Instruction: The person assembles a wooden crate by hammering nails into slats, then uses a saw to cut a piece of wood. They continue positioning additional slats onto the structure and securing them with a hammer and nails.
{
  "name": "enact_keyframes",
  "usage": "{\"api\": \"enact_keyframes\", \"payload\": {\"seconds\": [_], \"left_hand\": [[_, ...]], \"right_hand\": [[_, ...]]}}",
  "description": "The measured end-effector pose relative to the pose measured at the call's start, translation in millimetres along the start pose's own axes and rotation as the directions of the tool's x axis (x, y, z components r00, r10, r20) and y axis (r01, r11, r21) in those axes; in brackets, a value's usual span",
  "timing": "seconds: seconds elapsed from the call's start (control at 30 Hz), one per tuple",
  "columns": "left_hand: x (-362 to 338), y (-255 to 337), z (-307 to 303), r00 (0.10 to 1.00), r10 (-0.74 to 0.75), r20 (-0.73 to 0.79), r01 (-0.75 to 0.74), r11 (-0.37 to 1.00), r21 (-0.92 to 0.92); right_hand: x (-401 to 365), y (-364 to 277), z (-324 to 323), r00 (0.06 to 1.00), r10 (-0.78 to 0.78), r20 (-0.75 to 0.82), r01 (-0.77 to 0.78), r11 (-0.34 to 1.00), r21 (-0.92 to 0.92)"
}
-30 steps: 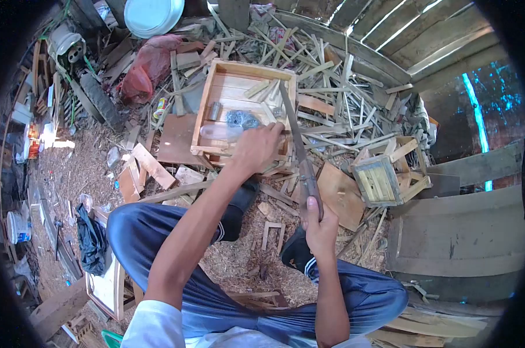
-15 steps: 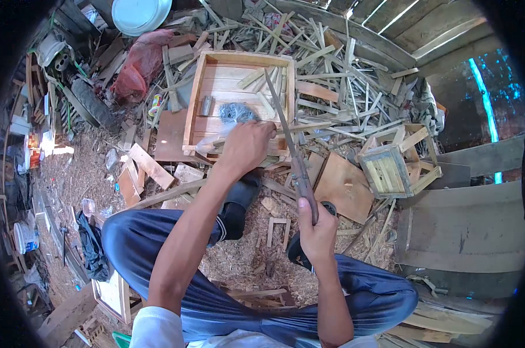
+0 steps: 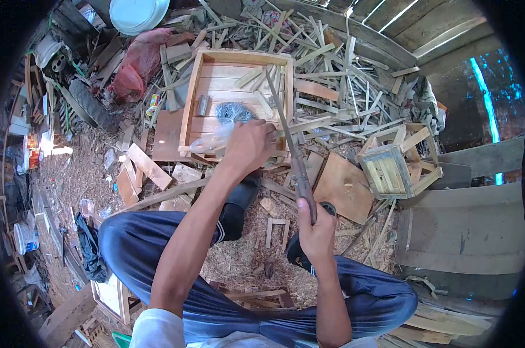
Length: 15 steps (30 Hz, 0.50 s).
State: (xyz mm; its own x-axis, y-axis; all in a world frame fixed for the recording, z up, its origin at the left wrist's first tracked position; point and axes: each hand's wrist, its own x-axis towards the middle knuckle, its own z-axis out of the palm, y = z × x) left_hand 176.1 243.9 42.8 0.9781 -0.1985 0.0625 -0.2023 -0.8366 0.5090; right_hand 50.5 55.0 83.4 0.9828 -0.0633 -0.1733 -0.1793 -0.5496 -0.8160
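My right hand (image 3: 318, 235) is closed round the dark handle of a long knife like a machete (image 3: 288, 136), its narrow blade pointing away and up. My left hand (image 3: 251, 144) has its fingers curled beside the blade, over the near edge of a shallow wooden tray (image 3: 194, 87). What those fingers hold, if anything, is hidden; a thin wood strip (image 3: 311, 124) extends to the right beyond the blade. Inside the tray lie a clear plastic bag (image 3: 207, 143), a grey-blue clump of what look like nails (image 3: 232, 111), a small metal cylinder (image 3: 202, 105) and several wood strips (image 3: 264, 104).
A heap of thin wood offcuts (image 3: 355, 87) covers the far right. A small wooden frame stool (image 3: 384, 171) lies tipped at the right, near a plywood piece (image 3: 344, 188). A red plastic bag (image 3: 136, 69) and a tyre (image 3: 88, 104) are at the left. Shavings cover the floor.
My left hand has shifted slightly, its fingers bending differently near the blade. The knife and my right hand stay almost where they were.
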Motion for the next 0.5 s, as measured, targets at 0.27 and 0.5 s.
{"api": "enact_keyframes", "payload": {"seconds": [0.27, 0.5], "left_hand": [[2, 1, 3, 0.996, -0.085, -0.029, 0.085, 0.996, -0.019], [11, 1, 1, 0.956, -0.256, 0.14, 0.268, 0.961, -0.072]], "right_hand": [[5, -2, 6, 1.0, 0.017, 0.015, -0.016, 0.999, -0.046], [3, -3, 6, 0.999, 0.019, 0.042, -0.018, 1.0, -0.025]]}}
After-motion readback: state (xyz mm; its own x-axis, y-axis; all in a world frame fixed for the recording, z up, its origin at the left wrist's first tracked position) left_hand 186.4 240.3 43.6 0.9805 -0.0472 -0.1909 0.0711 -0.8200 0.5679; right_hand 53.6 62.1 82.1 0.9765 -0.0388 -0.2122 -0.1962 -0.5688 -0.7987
